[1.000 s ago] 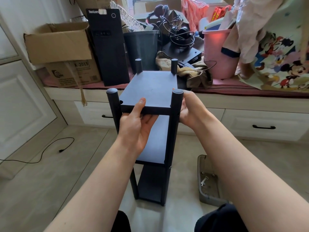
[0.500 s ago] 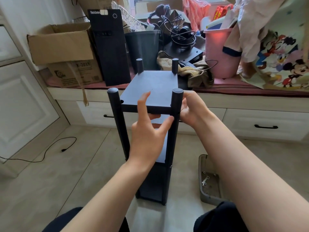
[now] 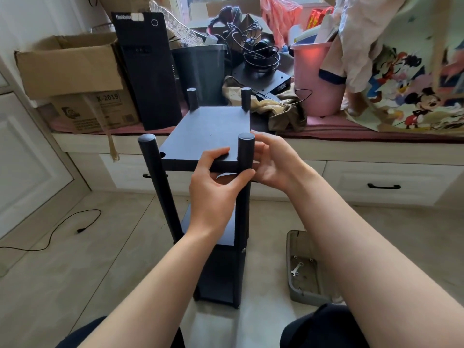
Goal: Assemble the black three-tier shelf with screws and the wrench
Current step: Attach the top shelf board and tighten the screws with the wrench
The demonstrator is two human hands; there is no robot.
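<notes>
We read "X-2019" on the brown cardboard box [image 3: 75, 79]; our left hand [image 3: 216, 187] pinches the black three-tier shelf [image 3: 208, 136], our right hand's [image 3: 273, 162] curled fingers touch its round post [image 3: 245, 151].

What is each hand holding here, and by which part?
The left hand pinches the top board's front edge on the black shelf, beside the near right post. The right hand curls beside that post; its grip cannot be told.
</notes>
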